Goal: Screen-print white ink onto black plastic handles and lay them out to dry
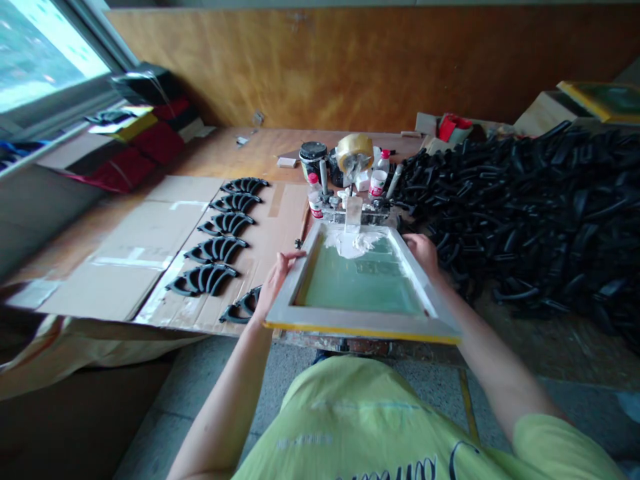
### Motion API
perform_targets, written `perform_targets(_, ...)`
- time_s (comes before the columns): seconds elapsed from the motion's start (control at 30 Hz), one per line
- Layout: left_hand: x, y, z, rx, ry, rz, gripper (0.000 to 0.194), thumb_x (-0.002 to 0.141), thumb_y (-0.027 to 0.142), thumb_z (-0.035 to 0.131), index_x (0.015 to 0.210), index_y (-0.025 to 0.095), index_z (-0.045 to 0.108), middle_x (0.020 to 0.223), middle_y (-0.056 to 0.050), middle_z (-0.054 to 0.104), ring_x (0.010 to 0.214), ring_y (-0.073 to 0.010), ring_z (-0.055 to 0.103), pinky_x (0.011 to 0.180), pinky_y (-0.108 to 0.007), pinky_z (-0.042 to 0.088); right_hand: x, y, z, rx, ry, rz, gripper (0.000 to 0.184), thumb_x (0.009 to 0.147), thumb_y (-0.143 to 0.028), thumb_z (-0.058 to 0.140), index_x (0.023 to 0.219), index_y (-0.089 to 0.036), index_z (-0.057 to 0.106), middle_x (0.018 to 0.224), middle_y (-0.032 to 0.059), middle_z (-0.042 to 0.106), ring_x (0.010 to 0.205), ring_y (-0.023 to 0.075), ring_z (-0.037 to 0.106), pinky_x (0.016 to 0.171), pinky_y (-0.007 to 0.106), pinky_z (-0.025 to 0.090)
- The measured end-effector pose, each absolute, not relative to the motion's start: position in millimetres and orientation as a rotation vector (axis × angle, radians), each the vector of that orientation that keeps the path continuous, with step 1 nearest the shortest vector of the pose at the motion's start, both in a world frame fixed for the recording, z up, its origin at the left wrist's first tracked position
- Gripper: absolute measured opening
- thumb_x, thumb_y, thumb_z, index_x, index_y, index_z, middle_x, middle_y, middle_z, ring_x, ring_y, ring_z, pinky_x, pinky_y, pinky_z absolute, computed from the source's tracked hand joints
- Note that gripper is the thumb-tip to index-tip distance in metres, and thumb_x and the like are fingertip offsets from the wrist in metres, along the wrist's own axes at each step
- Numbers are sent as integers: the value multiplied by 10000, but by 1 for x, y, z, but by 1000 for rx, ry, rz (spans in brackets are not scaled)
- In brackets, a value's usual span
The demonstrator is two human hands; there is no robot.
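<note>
A screen-printing frame (360, 317) with a pale rim and green mesh lies tilted in front of me, its near edge raised at my waist. My left hand (278, 279) grips the left rail, with the fingers partly hidden under it. On the opposite rail my right hand (423, 252) is closed around the edge. White paste (367, 241) is smeared over the far end of the mesh, by the clamp (353, 215) at the frame's back. Close to my left hand, black curved plastic pieces (240, 308) rest on the cardboard.
Several fanned rows of black pieces (215, 250) lie on cardboard (280, 230) at left. A large heap of black pieces (530, 207) covers the right side. Behind the clamp stand a tape roll (354, 151), a paint tub (313, 159) and red-capped bottles (379, 179). Boxes (123, 157) sit far left.
</note>
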State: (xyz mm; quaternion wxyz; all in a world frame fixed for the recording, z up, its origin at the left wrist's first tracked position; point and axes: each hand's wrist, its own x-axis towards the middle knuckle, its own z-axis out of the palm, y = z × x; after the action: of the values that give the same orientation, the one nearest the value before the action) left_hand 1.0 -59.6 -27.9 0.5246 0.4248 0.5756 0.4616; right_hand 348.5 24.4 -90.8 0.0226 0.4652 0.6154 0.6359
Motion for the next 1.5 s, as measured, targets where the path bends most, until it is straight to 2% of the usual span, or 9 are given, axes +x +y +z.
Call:
perform_targets(0.07,-3,-77,-57,984,1402,1019,622,828,668,482,1242,221,608,970,-24,703,791,-183,649,657,-259,496,341,42,-76,1764,2335,1552,275,872,-100,486,1060,-93,686,915,77,712,836,143,659,743,247,551)
perform_targets(0.17,0,-88,-100,949,1431,957,737,787,574,604,1414,222,443,890,-25,704,747,-175,649,655,-259,497,299,66,-59,1974,2862,756,499,802,-181,652,1287,-114,556,1215,148,608,1084,232,594,900,351,504)
perform_targets(0.27,2,-86,-129,993,1489,926,755,787,535,612,1434,198,415,866,-37,700,761,-180,650,676,-269,500,253,77,-56,1905,2925,10,405,803,-170,645,1202,-133,586,1120,141,637,1054,261,577,884,363,468)
perform_targets(0.33,1,-83,-139,1028,1523,911,698,799,535,597,1397,200,467,925,-50,705,821,-190,654,728,-284,502,239,72,-60,1845,2818,-210,235,827,-148,590,1058,-134,630,999,132,665,966,253,588,831,338,449)
perform_targets(0.6,0,-86,-155,1021,1556,942,635,816,582,561,1330,210,536,1095,-61,682,986,-210,632,856,-303,475,271,14,-65,1106,3122,-320,181,766,-45,523,848,-155,641,857,72,658,863,204,568,777,290,396)
perform_targets(0.97,0,-87,-142,958,1518,938,695,766,607,602,1312,184,530,849,-32,685,763,-172,640,661,-256,490,272,-4,-82,1255,3238,-273,208,819,-87,540,969,-154,668,987,90,665,971,220,566,869,323,438)
perform_targets(1.03,1,-88,-132,959,1504,928,707,764,601,608,1322,177,520,868,-40,692,767,-176,644,659,-258,495,270,8,-73,1391,3195,-336,214,850,-170,579,1048,-190,659,1001,64,672,954,207,587,856,314,448)
perform_targets(1.23,-6,-81,-68,1026,1504,966,657,819,635,526,1315,207,562,958,-51,707,887,-204,656,746,-279,513,267,82,-31,1921,2916,-272,592,818,-244,657,1380,-294,477,1080,45,682,931,217,625,829,324,469)
perform_targets(1.5,15,-17,6,1117,1204,1411,570,860,657,433,1074,175,647,1054,-62,685,956,-181,647,790,-283,527,361,69,-78,2708,2516,-553,248,839,-271,521,1005,-166,672,845,72,702,808,224,633,756,344,491)
